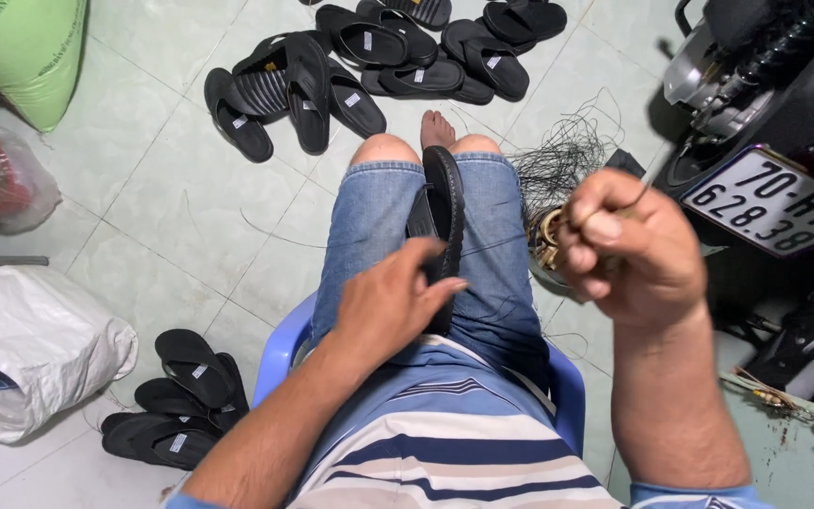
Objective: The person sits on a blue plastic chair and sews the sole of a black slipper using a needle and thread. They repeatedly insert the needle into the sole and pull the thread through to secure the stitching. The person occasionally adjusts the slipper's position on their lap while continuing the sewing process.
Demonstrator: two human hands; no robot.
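The left hand (390, 300) is resting half-curled on a black sandal (443, 219) standing on edge between the knees, fingertips pressing its sole. The right hand (626, 247) is raised beside it, clenched into a fist, pinching a thin dark thread (635, 196).

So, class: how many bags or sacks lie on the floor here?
3, all at the left: a green sack at the top corner, a clear bag with something red below it, and a white sack lower down. Others may lie out of frame.
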